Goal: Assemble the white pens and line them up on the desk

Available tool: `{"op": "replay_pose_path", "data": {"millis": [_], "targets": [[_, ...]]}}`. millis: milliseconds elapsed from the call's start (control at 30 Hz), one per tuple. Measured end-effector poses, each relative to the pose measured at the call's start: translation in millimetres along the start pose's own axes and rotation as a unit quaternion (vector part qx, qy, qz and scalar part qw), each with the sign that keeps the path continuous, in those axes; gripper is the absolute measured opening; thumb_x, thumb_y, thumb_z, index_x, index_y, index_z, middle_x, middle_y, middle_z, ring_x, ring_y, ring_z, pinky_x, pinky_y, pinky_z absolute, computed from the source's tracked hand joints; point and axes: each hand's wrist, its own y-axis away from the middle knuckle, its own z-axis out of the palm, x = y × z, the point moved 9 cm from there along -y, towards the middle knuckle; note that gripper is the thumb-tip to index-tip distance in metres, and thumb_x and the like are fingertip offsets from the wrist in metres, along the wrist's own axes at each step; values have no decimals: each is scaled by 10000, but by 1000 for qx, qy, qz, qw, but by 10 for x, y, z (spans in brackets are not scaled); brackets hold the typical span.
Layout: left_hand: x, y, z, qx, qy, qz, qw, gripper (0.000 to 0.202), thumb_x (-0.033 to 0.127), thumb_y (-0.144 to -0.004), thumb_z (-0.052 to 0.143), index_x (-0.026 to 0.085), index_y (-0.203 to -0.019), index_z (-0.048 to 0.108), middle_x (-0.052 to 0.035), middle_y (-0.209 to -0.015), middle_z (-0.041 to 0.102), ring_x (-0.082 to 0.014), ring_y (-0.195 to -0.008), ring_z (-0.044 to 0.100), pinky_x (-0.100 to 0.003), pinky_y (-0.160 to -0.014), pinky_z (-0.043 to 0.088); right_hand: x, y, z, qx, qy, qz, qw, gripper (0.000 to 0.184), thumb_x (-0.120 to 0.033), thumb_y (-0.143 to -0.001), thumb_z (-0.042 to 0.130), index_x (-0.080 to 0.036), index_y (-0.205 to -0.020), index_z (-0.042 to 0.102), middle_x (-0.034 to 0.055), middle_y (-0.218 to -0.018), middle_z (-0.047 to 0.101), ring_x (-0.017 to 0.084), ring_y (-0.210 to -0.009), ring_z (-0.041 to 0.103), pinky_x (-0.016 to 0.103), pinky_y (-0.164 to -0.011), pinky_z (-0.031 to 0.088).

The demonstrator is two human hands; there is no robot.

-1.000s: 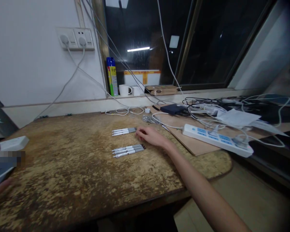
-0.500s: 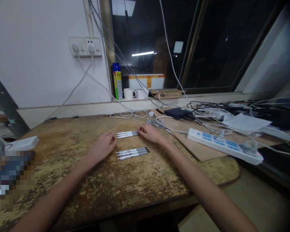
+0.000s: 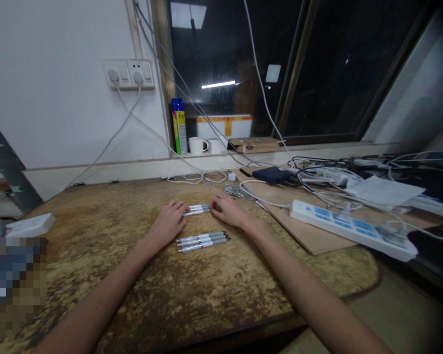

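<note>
On the worn wooden table [image 3: 133, 285] lie two groups of white-and-grey pens. My left hand [image 3: 172, 218] has its fingers curled over the left ends of the farther pens [image 3: 199, 210]. At their right ends my right hand [image 3: 225, 209] closes with its fingertips, so both ends of this group are covered. Nearer to me, the other pens [image 3: 203, 241] rest side by side, slightly fanned, with their dark tips pointing right. Neither hand touches that nearer group.
A white power strip [image 3: 350, 228] with plugs lies on a brown board [image 3: 306, 236] at the right, beside tangled cables and papers [image 3: 384, 191]. Behind my right hand is crumpled clear plastic [image 3: 236, 190]. A spray can [image 3: 179, 127] and a white mug [image 3: 197, 145] stand on the sill.
My left hand has moved right, onto the left ends of the farther pens. My right hand stays at their right ends. The view has shifted slightly.
</note>
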Motion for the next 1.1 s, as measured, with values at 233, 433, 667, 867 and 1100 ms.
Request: {"op": "replay_pose_path", "data": {"millis": [233,433,667,867,1100], "targets": [[41,38,32,-13,-17,14,1000,198,200,-1002,455,198,-1101,626,-82,-1092,636,-249,-1065,513,-382,-939,402,-66,23,36,-25,7,-28,999,97,-204,-930,625,-139,-952,694,97,-1004,662,212,-999,571,320,-922,414],[174,26,-50,6,-48,30,998,235,266,-1045,414,188,-1144,612,-94,-1148,611,-256,-1085,508,-398,-951,397,-165,82,-40,-4,-64,-47,997,183,-269,-982,569,-129,-975,687,90,-976,664,195,-941,573,310,-886,422],[208,2,-124,1,-48,41,998,288,275,-1069,369,190,-1236,587,-86,-1134,637,-241,-1070,549,-375,-964,414,-352,148,-69,-4,-37,-64,997,202,-222,-955,601,-150,-1143,611,98,-1059,688,210,-985,606,312,-882,448],[281,17,-222,7,-102,20,995,238,277,-1066,383,184,-1195,561,-94,-1066,678,-257,-1042,582,-378,-916,402,-382,140,5,-16,103,-52,993,206,-159,-1020,454,-157,-1121,633,137,-1146,702,232,-1064,619,355,-973,428],[458,22,-351,17,-192,6,981,227,92,-968,427,161,-1132,568,-130,-1113,677,-296,-1064,587,-423,-885,406,-440,168,49,-43,156,-20,987,258,-145,-1003,444,-134,-1208,601,172,-1085,724,276,-1026,657,356,-897,442]]}}
